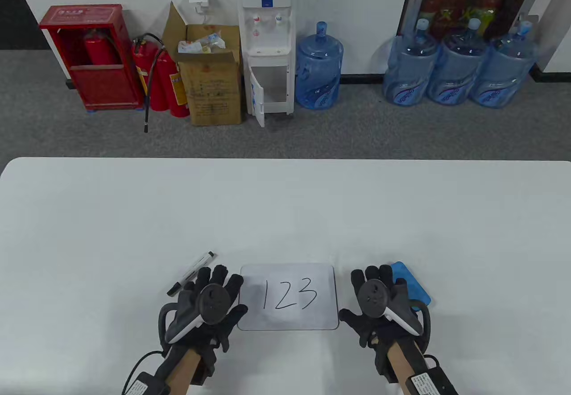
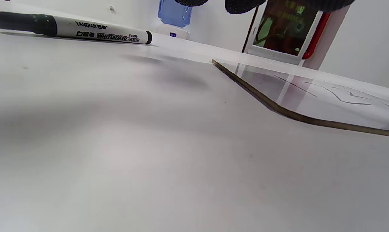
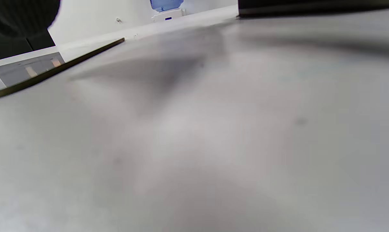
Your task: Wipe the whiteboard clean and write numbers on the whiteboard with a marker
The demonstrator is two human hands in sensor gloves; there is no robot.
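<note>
On the white table [image 1: 285, 207], the whiteboard [image 1: 287, 297] lies flat between the two gloved hands and bears the handwritten digits "123". The left hand [image 1: 209, 301] rests palm down with fingers spread, holding nothing, just beside the board's left edge. The right hand [image 1: 379, 299] lies the same way at the right edge, its fingers splayed and empty, partly over the blue eraser [image 1: 412, 281]. The marker [image 1: 192, 272] lies capped on the table behind the left hand.

Risk, as judged: the ink may be fresh, so a glove sliding across the board could smear the digits. A nudge from the left fingers could set the marker rolling.

Legible writing: the marker barrel in the left wrist view reads "YANDIAN" and "WHITEBOARD MARKER". Other small print is unreadable.
</note>
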